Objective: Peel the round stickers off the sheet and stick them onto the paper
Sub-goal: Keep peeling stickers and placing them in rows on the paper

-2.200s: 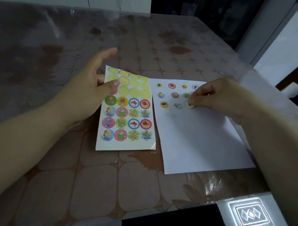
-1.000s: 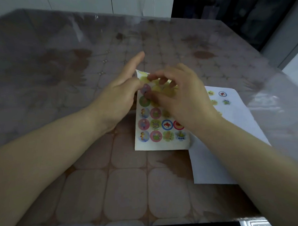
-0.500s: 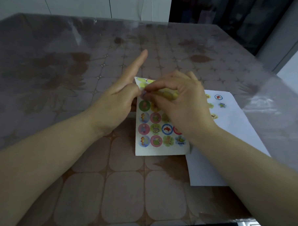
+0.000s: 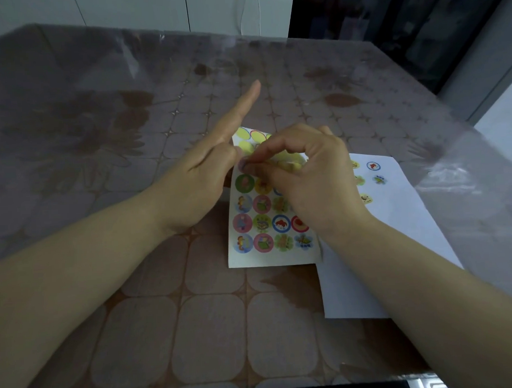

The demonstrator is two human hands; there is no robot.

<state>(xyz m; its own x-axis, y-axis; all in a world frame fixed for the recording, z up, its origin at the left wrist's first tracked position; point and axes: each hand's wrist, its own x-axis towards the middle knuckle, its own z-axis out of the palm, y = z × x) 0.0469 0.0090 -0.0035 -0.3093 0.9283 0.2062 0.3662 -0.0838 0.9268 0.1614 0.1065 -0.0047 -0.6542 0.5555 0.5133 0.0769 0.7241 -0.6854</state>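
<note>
The sticker sheet (image 4: 271, 259) lies mid-table, its top rows bare yellow circles and its lower rows full of colourful round stickers (image 4: 280, 223). My left hand (image 4: 198, 181) holds the sheet's lifted upper left edge with the thumb, its index finger pointing straight out. Reaching across the sheet, my right hand (image 4: 309, 176) pinches a round sticker (image 4: 243, 165) at the left column between thumb and forefinger. The white paper (image 4: 397, 234) lies to the right, partly under my right forearm, with several stickers (image 4: 373, 166) on its top part.
The table (image 4: 155, 330) has a brown patterned cloth under clear plastic. Its front edge runs along the bottom of the view. A dark opening and a white wall stand beyond the far edge.
My right hand left the paper, crossed over to the sticker sheet and now pinches a sticker near my left thumb. My left hand has kept hold of the sheet's upper edge.
</note>
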